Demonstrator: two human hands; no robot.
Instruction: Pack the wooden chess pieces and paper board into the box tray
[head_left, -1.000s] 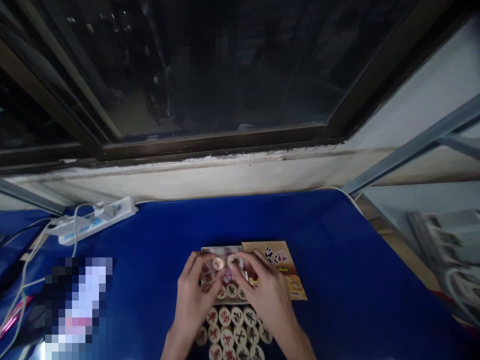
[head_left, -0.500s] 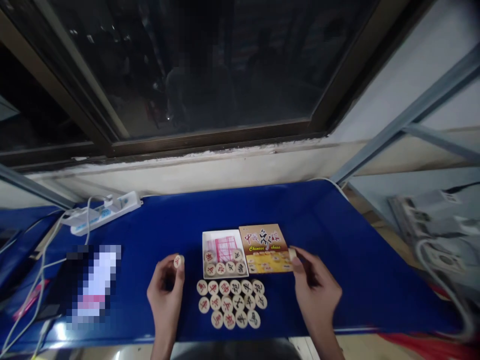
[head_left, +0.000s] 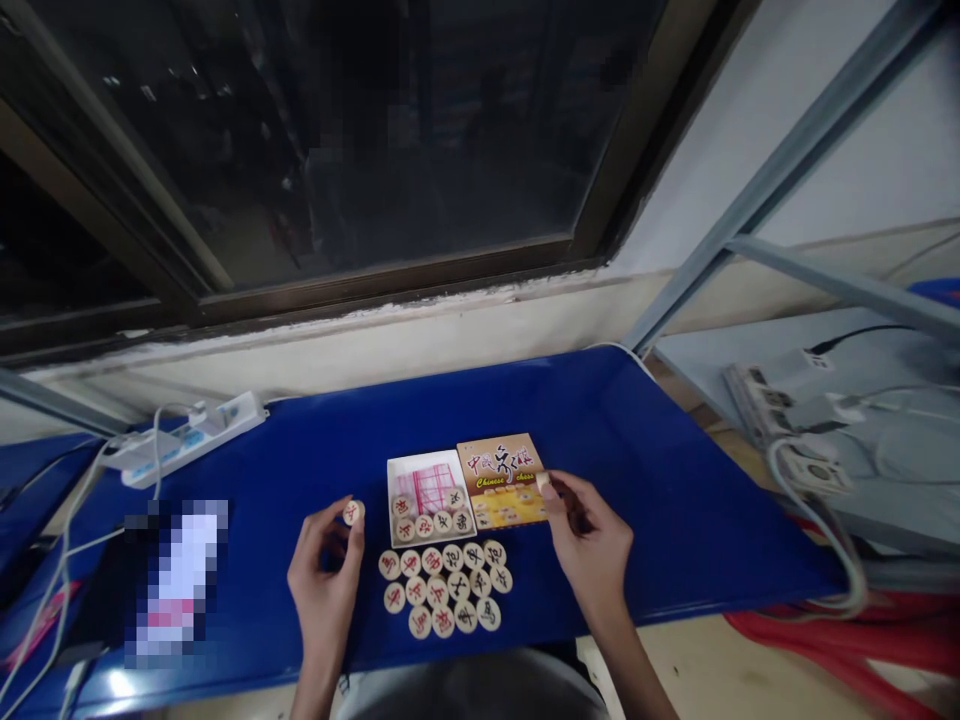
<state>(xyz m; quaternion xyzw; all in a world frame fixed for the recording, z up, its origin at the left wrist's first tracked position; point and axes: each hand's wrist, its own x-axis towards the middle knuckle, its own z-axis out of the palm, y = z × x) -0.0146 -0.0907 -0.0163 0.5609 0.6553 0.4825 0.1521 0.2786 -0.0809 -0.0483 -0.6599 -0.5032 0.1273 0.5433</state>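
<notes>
My left hand [head_left: 326, 575] pinches a round wooden chess piece [head_left: 352, 512] with a red character, held up left of the open white box [head_left: 424, 497]. My right hand [head_left: 589, 545] pinches another pale piece [head_left: 543, 482] at the right edge of the yellow box lid [head_left: 501, 480]. The white box holds a red-gridded sheet and several pieces. Several more round pieces [head_left: 444, 588], red and black marked, lie in rows on the blue table [head_left: 637, 470] between my hands.
A white power strip [head_left: 187, 438] with cables lies at the table's back left. A blurred-out patch [head_left: 176, 585] covers something at the front left. A dark window and sill run behind. Grey metal frame bars and electrical gear [head_left: 795, 430] stand to the right.
Both hands lifted out of the box and drew apart, each carrying one piece. The view pulled back and turned slightly right since a second ago.
</notes>
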